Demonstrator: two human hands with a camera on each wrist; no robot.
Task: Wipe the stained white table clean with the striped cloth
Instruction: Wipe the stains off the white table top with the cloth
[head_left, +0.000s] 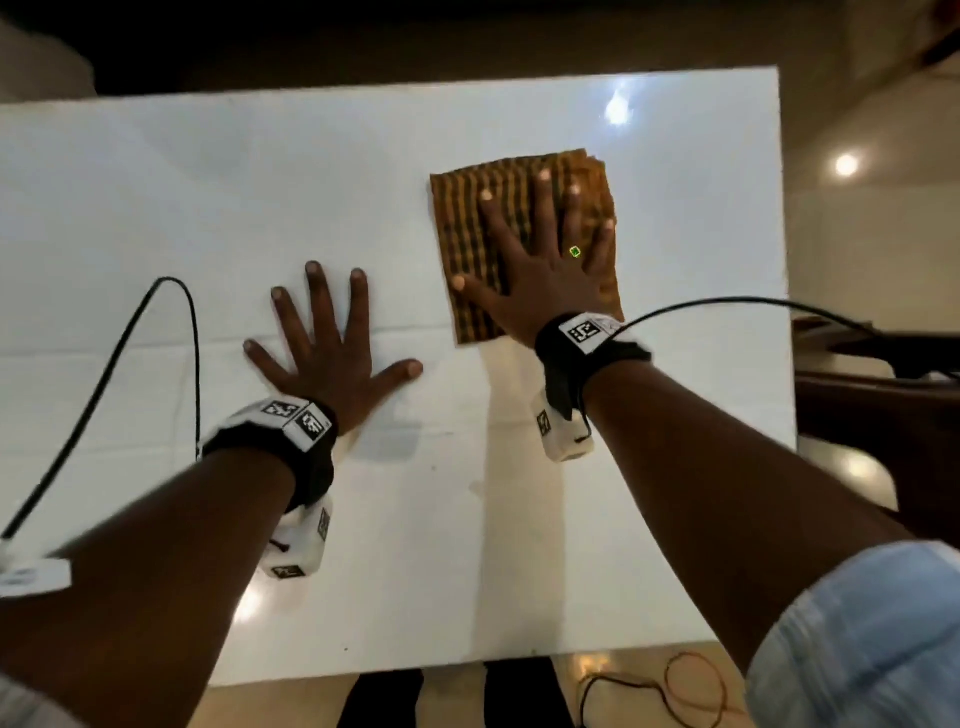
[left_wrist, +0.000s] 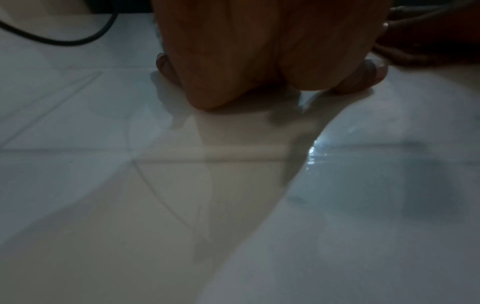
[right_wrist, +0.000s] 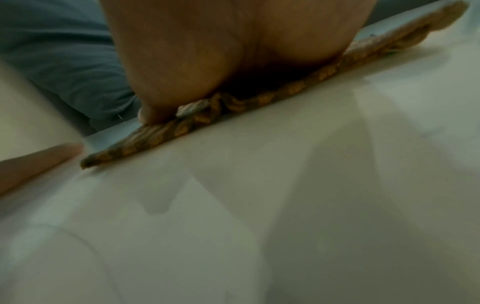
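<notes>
A folded orange-and-dark striped cloth (head_left: 470, 244) lies flat on the white table (head_left: 208, 197), right of centre. My right hand (head_left: 540, 260) presses down on it with fingers spread and straight; a green ring sits on one finger. In the right wrist view the heel of that hand (right_wrist: 207, 61) bears on the cloth's near edge (right_wrist: 182, 127). My left hand (head_left: 327, 353) lies flat on the bare table to the cloth's left, fingers splayed, holding nothing. Its palm (left_wrist: 246, 61) rests on the glossy surface (left_wrist: 233, 205). Faint small specks mark the table near the front.
Black cables (head_left: 104, 364) run from both wrist bands across the table's left and right sides. The table's right edge (head_left: 787, 260) is just beyond the cloth; dark furniture (head_left: 883, 395) stands past it. Thin loops of wire (head_left: 675, 686) lie on the floor under the near edge.
</notes>
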